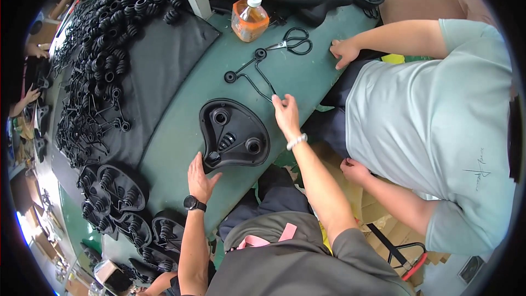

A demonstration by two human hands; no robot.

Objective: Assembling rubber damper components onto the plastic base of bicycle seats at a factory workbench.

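A black bicycle saddle (241, 111) lies upside down on the green table, its hollow underside showing round sockets and a coil spring (227, 141). My left hand (200, 178) is at the saddle's narrow end, fingers stretched out and thumb apart; the fingertips are close against its edge, and I cannot tell whether they press on it. Farther right, my right hand (286, 114) pinches one end of a black bent-wire saddle frame (251, 80). Two round black end pieces sit at the frame's far side, which rests on or just over the table.
Black-handled scissors (298, 41) and an orange-wrapped bottle (250, 19) stand beyond the frame. Many coil springs (112, 49) and wire parts cover a black sheet at left. Saddles with springs (123, 186) are piled nearer. A co-worker's hand (345, 52) rests at the table's right edge.
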